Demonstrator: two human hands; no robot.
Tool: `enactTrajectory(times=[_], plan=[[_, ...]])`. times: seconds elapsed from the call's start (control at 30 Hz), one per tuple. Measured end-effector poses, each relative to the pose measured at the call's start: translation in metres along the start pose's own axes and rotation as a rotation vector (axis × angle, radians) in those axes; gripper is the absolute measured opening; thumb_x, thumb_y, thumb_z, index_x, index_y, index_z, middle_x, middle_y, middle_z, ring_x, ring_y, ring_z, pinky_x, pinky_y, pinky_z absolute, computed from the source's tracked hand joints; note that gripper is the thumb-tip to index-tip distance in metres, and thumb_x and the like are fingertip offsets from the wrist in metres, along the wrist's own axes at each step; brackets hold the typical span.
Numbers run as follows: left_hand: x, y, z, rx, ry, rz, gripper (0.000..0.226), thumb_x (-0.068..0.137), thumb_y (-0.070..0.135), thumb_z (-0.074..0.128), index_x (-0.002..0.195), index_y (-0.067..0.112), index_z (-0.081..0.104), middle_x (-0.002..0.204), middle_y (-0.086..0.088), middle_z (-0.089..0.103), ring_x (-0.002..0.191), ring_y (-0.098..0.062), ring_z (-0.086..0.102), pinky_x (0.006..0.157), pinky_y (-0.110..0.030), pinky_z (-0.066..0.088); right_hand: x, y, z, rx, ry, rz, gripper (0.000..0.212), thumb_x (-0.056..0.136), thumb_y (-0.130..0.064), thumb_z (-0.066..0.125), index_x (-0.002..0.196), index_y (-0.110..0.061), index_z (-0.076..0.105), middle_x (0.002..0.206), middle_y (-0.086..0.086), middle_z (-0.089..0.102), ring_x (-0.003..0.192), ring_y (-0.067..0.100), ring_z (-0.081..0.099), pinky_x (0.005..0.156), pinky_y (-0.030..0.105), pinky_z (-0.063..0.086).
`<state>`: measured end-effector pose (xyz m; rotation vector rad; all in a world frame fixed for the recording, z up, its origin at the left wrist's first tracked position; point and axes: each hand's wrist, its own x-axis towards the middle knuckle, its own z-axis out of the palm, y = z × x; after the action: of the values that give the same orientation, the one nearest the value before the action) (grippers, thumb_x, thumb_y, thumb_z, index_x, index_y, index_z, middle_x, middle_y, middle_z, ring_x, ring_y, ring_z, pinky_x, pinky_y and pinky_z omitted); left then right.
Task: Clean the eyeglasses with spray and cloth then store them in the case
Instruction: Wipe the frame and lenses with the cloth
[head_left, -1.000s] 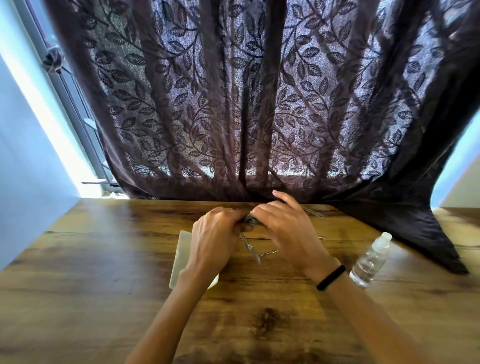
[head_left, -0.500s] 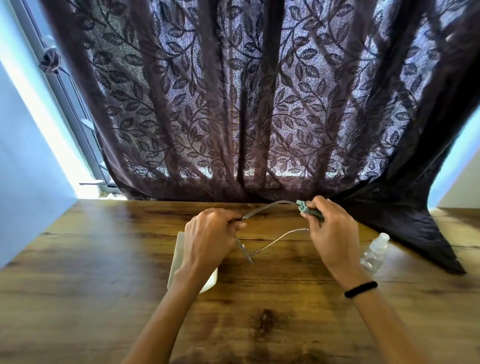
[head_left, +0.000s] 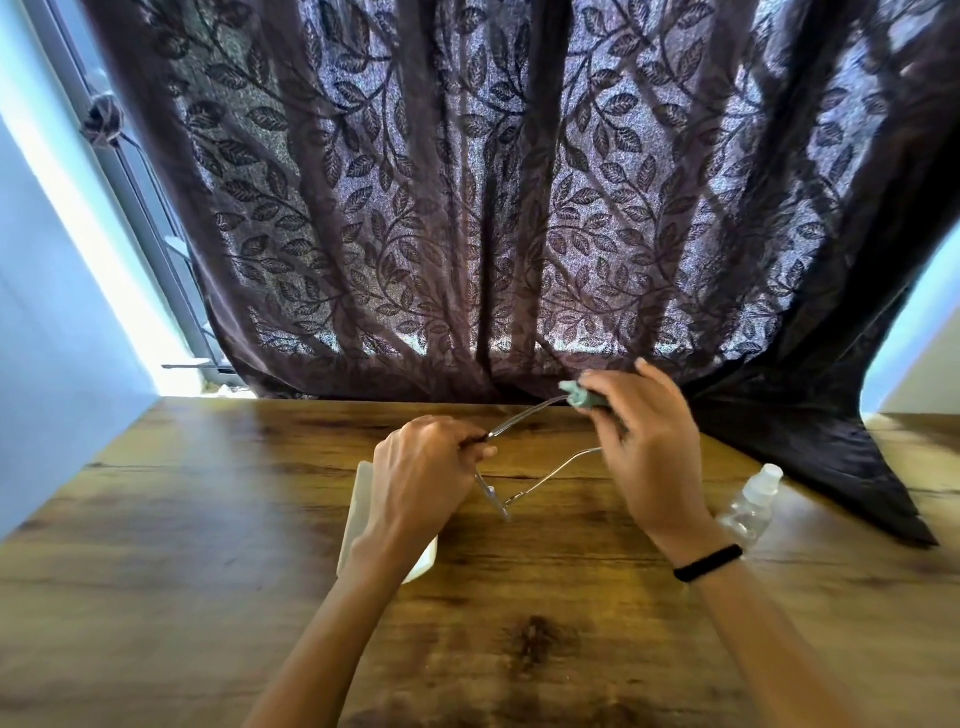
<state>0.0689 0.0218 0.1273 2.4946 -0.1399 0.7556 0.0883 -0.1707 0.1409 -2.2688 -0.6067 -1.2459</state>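
the right hand (head_left: 649, 441) pinched the cloth (head_left: 579, 396) round one temple tip. the left hand (head_left: 421, 478) pinched the glasses (head_left: 550, 477) at the frame, holding them above the table (head_left: 208, 571). step judged: wiping the temples. next move calls for folding them and reaching the case (head_left: 358, 514), half hidden under the left wrist; open or closed could not be told. lenses edge-on, blurred.
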Motion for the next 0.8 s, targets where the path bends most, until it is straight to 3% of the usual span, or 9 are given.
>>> enactTrajectory(times=[0.13, 0.27, 0.37, 0.47, 0.57, 0.67, 0.8], plan=[[-0.002, 0.011, 0.003, -0.014, -0.056, 0.037, 0.012, 0.077, 0.030, 0.071, 0.088, 0.027, 0.072, 0.087, 0.003, 0.073, 0.080, -0.018, 0.065, 0.063, -0.032, 0.049, -0.008, -0.022, 0.014, 0.015, -0.154, -0.210, 0.024, 0.084, -0.005, 0.050, 0.100, -0.007, 0.067, 0.102, 0.005, 0.071, 0.095, 0.015, 0.066, 0.105, 0.039, 0.037], [-0.002, 0.009, 0.001, 0.038, -0.061, 0.080, 0.006, 0.078, 0.021, 0.067, 0.083, 0.023, 0.070, 0.082, 0.000, 0.072, 0.079, -0.024, 0.064, 0.058, -0.036, 0.048, -0.014, -0.026, 0.021, 0.009, -0.324, -0.244, 0.032, 0.076, 0.003, 0.068, 0.105, -0.008, 0.066, 0.109, 0.004, 0.070, 0.102, 0.016, 0.064, 0.108, 0.041, 0.033], [-0.003, 0.005, 0.000, 0.035, -0.037, 0.084, 0.009, 0.077, 0.026, 0.069, 0.085, 0.027, 0.071, 0.081, 0.005, 0.072, 0.078, -0.019, 0.064, 0.054, -0.032, 0.046, -0.012, -0.024, 0.020, -0.006, -0.414, -0.235, 0.037, 0.074, 0.006, 0.068, 0.106, -0.011, 0.065, 0.109, 0.002, 0.069, 0.103, 0.016, 0.063, 0.109, 0.043, 0.031], [-0.005, 0.005, 0.002, 0.033, -0.007, 0.108, 0.008, 0.075, 0.029, 0.072, 0.083, 0.030, 0.071, 0.073, 0.008, 0.070, 0.068, -0.014, 0.062, 0.046, -0.021, 0.031, -0.008, -0.022, 0.018, -0.062, -0.409, -0.222, 0.030, 0.075, 0.005, 0.066, 0.098, -0.014, 0.065, 0.096, -0.002, 0.069, 0.090, 0.016, 0.064, 0.109, 0.041, 0.032], [-0.005, 0.006, 0.004, 0.021, -0.008, 0.106, 0.013, 0.074, 0.030, 0.073, 0.087, 0.032, 0.072, 0.076, 0.010, 0.072, 0.070, -0.012, 0.063, 0.049, -0.020, 0.034, -0.009, -0.020, 0.017, -0.114, -0.381, -0.187, 0.030, 0.072, 0.008, 0.066, 0.091, -0.015, 0.063, 0.087, -0.004, 0.068, 0.080, 0.016, 0.064, 0.107, 0.042, 0.033], [-0.006, 0.002, 0.002, 0.001, 0.008, 0.078, 0.017, 0.071, 0.026, 0.076, 0.086, 0.034, 0.073, 0.077, 0.014, 0.072, 0.075, -0.006, 0.061, 0.053, -0.001, 0.024, -0.010, -0.012, 0.012, -0.167, -0.341, -0.122, 0.026, 0.079, 0.007, 0.053, 0.091, -0.014, 0.063, 0.085, -0.002, 0.069, 0.078, 0.017, 0.064, 0.107, 0.046, 0.033], [-0.005, -0.004, 0.000, -0.033, 0.019, 0.046, 0.012, 0.072, 0.028, 0.075, 0.084, 0.031, 0.074, 0.079, 0.012, 0.073, 0.071, -0.005, 0.064, 0.057, -0.003, 0.026, -0.007, 0.005, 0.003, -0.186, -0.295, 0.029, 0.020, 0.076, 0.005, 0.063, 0.089, -0.011, 0.062, 0.082, 0.002, 0.072, 0.073, 0.020, 0.065, 0.103, 0.045, 0.034]])
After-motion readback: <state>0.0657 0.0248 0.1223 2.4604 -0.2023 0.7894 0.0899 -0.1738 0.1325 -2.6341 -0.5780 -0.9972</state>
